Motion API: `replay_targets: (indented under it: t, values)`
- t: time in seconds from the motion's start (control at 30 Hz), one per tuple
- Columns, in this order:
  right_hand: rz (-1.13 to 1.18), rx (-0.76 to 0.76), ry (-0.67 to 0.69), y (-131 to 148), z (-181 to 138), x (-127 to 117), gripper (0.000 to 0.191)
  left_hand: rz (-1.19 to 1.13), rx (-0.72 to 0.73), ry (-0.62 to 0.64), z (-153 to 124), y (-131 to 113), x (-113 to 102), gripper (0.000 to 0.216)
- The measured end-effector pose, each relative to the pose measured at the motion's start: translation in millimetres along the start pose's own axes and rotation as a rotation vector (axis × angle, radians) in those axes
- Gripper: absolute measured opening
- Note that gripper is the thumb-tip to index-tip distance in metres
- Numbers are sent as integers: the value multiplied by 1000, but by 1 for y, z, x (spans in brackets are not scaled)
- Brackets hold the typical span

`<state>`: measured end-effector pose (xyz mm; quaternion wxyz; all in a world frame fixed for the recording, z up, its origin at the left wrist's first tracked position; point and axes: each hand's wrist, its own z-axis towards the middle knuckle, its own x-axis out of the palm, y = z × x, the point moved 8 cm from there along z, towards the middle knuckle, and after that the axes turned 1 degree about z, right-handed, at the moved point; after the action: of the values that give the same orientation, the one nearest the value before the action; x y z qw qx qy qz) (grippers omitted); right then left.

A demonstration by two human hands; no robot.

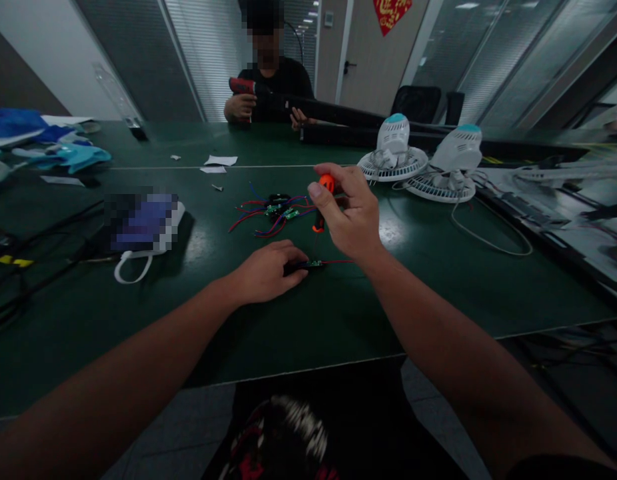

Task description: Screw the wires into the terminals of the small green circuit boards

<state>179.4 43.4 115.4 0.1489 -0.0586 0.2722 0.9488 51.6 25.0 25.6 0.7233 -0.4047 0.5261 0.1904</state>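
Note:
My right hand (349, 210) is closed round an orange-and-black screwdriver (327, 185), held upright with its thin shaft pointing down. Below its tip lies a small green circuit board (314, 263) on a black part, with a red wire running off to the right. My left hand (271, 272) pinches the left end of that black part between thumb and fingers against the green table (338, 340). Whether the screwdriver tip touches the board I cannot tell. Just beyond my hands sits a pile of similar circuit boards (291, 214) with red, blue and black wires.
Two white fans (388, 163) stand at the right, with a loose cable. A device (148, 223) with a white cable lies at the left, near black cables (33, 293). Paper scraps (221, 161) lie farther back. Across the table a person (283, 80) holds a red power drill (242, 85) and a long black bar.

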Motion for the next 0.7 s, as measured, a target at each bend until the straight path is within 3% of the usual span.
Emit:
replay_targets:
  t: [0.43,0.7]
  values:
    - [104,20,62,-4,-3,10,37,7,-11,2,1,0,-1,30]
    - [165,5,87,-3,-5,14,24,0,-6,6,1,-1,0,30]
